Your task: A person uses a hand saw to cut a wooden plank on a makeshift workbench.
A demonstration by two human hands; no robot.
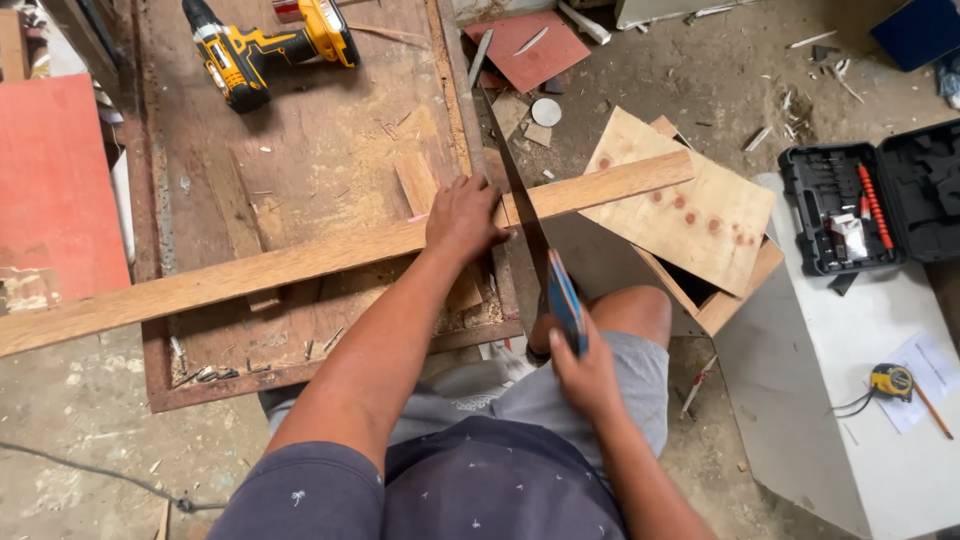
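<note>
Workshop counter (300, 150): left hand (463, 215) presses flat on the plank (300, 262), axis 8-to-2 o'clock; right hand (585, 375) grips the handsaw (525, 215), blade crossing at 12 o'clock.

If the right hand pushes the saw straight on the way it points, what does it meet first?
Probably the long wooden plank: the right hand aims the handsaw across it, beside the left hand.

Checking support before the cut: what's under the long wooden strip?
The long wooden strip lies across a worn plywood panel; its right end overhangs a plywood box. The left hand pins it, hiding the part beneath.
</note>
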